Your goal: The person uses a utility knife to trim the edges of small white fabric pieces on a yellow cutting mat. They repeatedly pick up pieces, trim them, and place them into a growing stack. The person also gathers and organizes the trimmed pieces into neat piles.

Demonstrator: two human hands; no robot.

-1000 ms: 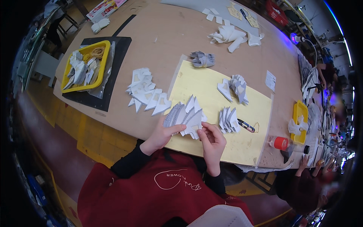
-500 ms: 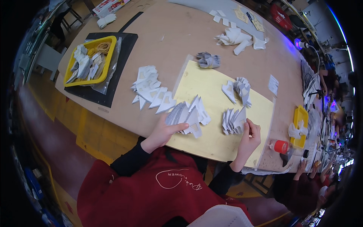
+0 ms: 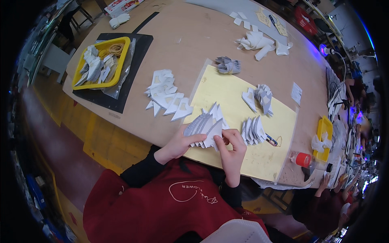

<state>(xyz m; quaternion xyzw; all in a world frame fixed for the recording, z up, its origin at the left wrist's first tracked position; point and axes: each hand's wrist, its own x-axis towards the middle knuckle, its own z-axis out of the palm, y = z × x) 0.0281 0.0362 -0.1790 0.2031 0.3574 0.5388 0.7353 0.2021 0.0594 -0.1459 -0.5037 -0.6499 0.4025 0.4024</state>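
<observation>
My left hand [image 3: 177, 145] is closed round the lower left end of a fanned stack of grey-white cut pieces [image 3: 200, 125], thumb on top. At the stack's right side, my right hand [image 3: 231, 152] pinches a white cut piece [image 3: 214, 137] between thumb and fingers, against the stack. Right of it on the yellow sheet [image 3: 219, 91] stands a small pile of curved grey-white pieces [image 3: 253, 131]. Beside that pile lies a small dark blue tool [image 3: 271, 140]. Farther back are another bunch of pieces [image 3: 264, 99] and a single piece [image 3: 249, 99].
White pieces [image 3: 166, 95] lie overlapped left of the sheet; a grey bundle [image 3: 227, 65] sits at its far edge. A yellow tray [image 3: 126, 60] rests on a black board at left. A red-labelled bottle [image 3: 302, 159] and yellow basket [image 3: 323, 135] stand right. Co-workers are farther right.
My right hand has moved left from the small pile to the stack in my left hand. The blue tool beside that pile now shows. The whole view has shifted slightly.
</observation>
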